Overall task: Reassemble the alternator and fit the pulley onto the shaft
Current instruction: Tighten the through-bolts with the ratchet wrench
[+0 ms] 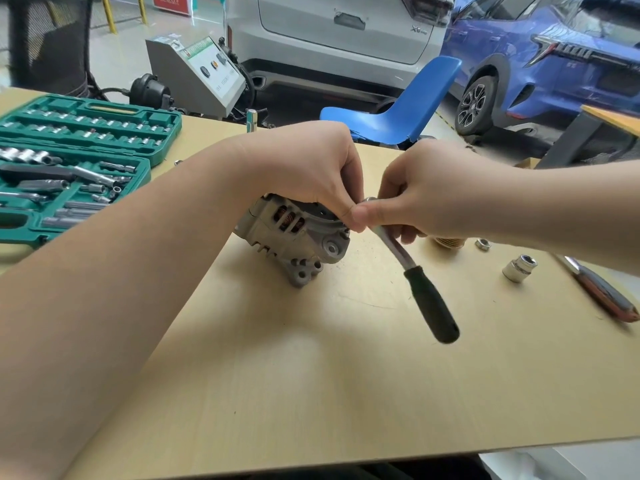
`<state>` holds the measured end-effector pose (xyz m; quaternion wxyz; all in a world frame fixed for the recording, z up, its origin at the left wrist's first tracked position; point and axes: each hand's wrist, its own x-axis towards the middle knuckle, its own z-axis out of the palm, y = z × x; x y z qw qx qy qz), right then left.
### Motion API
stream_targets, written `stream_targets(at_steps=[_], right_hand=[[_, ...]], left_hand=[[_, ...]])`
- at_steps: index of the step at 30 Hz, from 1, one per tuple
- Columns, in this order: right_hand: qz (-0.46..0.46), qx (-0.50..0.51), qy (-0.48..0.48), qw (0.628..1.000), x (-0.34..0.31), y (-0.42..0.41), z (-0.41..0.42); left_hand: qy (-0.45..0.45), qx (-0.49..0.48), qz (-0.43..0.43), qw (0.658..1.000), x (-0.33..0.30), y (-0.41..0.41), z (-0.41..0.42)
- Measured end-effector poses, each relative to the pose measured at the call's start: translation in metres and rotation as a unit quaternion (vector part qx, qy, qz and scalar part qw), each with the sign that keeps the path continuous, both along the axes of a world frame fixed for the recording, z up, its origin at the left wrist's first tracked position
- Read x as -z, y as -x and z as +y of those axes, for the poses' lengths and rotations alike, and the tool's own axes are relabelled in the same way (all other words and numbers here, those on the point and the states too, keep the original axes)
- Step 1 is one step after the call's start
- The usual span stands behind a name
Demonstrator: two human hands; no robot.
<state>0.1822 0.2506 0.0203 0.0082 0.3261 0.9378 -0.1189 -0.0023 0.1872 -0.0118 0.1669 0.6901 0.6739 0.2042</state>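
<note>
At mid-frame the left hand point(311, 171) curls over the top of the alternator point(294, 237) on the table point(311, 375); the right hand point(426, 192) grips the ratchet wrench point(415, 271) near its head, black handle slanting lower right. The pulley point(448, 241), seemingly, lies half hidden beyond the right wrist, beside a nut point(482, 244) and socket point(519, 268).

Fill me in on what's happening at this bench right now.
A person is working on an alternator lying on the wooden table. The left hand grips its top while the right hand holds a ratchet wrench near its head, at the alternator's right end. The pulley, a nut and a loose socket sit to the right, not yet fitted. An open socket set sits at left.
</note>
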Motion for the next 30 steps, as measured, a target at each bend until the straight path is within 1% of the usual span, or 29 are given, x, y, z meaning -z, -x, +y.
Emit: stream_targets(at_steps=[1, 3, 4, 5, 6, 7, 8, 9, 10, 11, 12, 14, 15, 16, 17, 18, 19, 20, 21, 22, 23, 24, 25, 26, 27, 28, 29, 30], right_hand=[[-0.001, -0.008, -0.013, 1.000, -0.001, -0.001, 0.000], [-0.017, -0.076, -0.101, 0.992, -0.001, -0.005, 0.003], [-0.036, -0.139, -0.167, 0.975, -0.001, -0.008, 0.004], [-0.048, -0.218, -0.233, 0.946, -0.002, -0.010, 0.006], [-0.057, -0.289, -0.276, 0.915, -0.003, -0.012, 0.008], [-0.071, -0.329, -0.295, 0.894, -0.005, -0.013, 0.012], [-0.076, -0.336, -0.296, 0.891, -0.006, -0.013, 0.014], [-0.071, -0.309, -0.274, 0.908, -0.007, -0.012, 0.012], [-0.053, -0.253, -0.227, 0.939, -0.007, -0.011, 0.008], [-0.042, -0.179, -0.170, 0.968, -0.007, -0.007, 0.003], [-0.038, -0.104, -0.115, 0.987, -0.005, -0.003, 0.000], [-0.015, 0.010, -0.008, 1.000, -0.002, 0.004, -0.003], [-0.011, 0.037, 0.020, 0.999, -0.002, 0.006, -0.005], [-0.013, 0.036, 0.017, 0.999, -0.003, 0.005, -0.006], [-0.017, 0.006, -0.021, 1.000, -0.003, 0.003, -0.004], [-0.027, -0.044, -0.082, 0.995, -0.003, 0.000, -0.001], [-0.047, -0.113, -0.157, 0.980, -0.003, -0.003, 0.002], [-0.066, -0.191, -0.234, 0.951, -0.003, -0.006, 0.004], [-0.076, -0.261, -0.282, 0.920, -0.004, -0.009, 0.005], [-0.087, -0.304, -0.303, 0.899, -0.004, -0.010, 0.009], [-0.087, -0.314, -0.302, 0.896, -0.005, -0.011, 0.011], [-0.077, -0.287, -0.280, 0.913, -0.006, -0.010, 0.010], [-0.057, -0.229, -0.232, 0.944, -0.006, -0.008, 0.007], [-0.042, -0.152, -0.168, 0.973, -0.006, -0.005, 0.003], [-0.034, -0.077, -0.101, 0.991, -0.005, -0.002, 0.000], [-0.022, -0.014, -0.032, 0.999, -0.003, 0.001, -0.003], [-0.006, 0.034, 0.023, 0.999, -0.001, 0.003, -0.005], [0.001, 0.059, 0.050, 0.997, -0.001, 0.004, -0.008]], left_hand=[[-0.001, 0.004, 0.000, 1.000, 0.000, 0.000, 0.000], [-0.007, 0.010, 0.002, 1.000, 0.000, 0.000, 0.000], [-0.009, 0.009, 0.003, 1.000, 0.000, 0.001, -0.001], [-0.009, 0.007, 0.002, 1.000, 0.000, 0.001, -0.001], [-0.007, 0.007, 0.000, 1.000, 0.000, 0.000, -0.001], [-0.006, 0.006, -0.003, 1.000, -0.001, 0.001, -0.001], [-0.005, 0.003, -0.004, 1.000, -0.001, 0.001, 0.000], [-0.006, 0.000, -0.004, 1.000, 0.000, 0.001, 0.000], [-0.007, -0.004, -0.002, 1.000, 0.000, 0.001, 0.000], [-0.006, -0.005, 0.003, 1.000, 0.001, 0.001, 0.000], [-0.002, -0.006, 0.006, 1.000, 0.001, 0.001, 0.000], [0.010, -0.007, 0.008, 1.000, 0.000, 0.000, 0.001], [0.014, -0.006, 0.010, 1.000, 0.000, 0.000, 0.001], [0.016, -0.003, 0.012, 1.000, -0.001, -0.001, 0.001], [0.014, 0.001, 0.014, 1.000, -0.001, -0.001, 0.000], [0.010, 0.005, 0.013, 1.000, -0.001, -0.001, -0.001], [0.007, 0.006, 0.010, 1.000, -0.001, -0.001, -0.001], [0.007, 0.004, 0.007, 1.000, -0.001, -0.001, -0.002], [0.009, 0.002, 0.006, 1.000, -0.001, -0.001, -0.003], [0.011, 0.000, 0.006, 1.000, -0.001, -0.001, -0.003], [0.011, -0.001, 0.007, 1.000, -0.001, -0.001, -0.003], [0.009, -0.002, 0.006, 1.000, 0.000, -0.002, -0.003], [0.005, -0.004, 0.006, 1.000, 0.000, -0.002, -0.003], [0.003, -0.007, 0.006, 1.000, -0.001, -0.002, -0.003], [0.004, -0.009, 0.007, 1.000, -0.001, -0.002, -0.002], [0.007, -0.009, 0.008, 1.000, -0.001, -0.002, -0.002], [0.011, -0.007, 0.009, 1.000, -0.002, -0.002, -0.002], [0.013, -0.005, 0.009, 1.000, -0.002, -0.001, -0.002]])
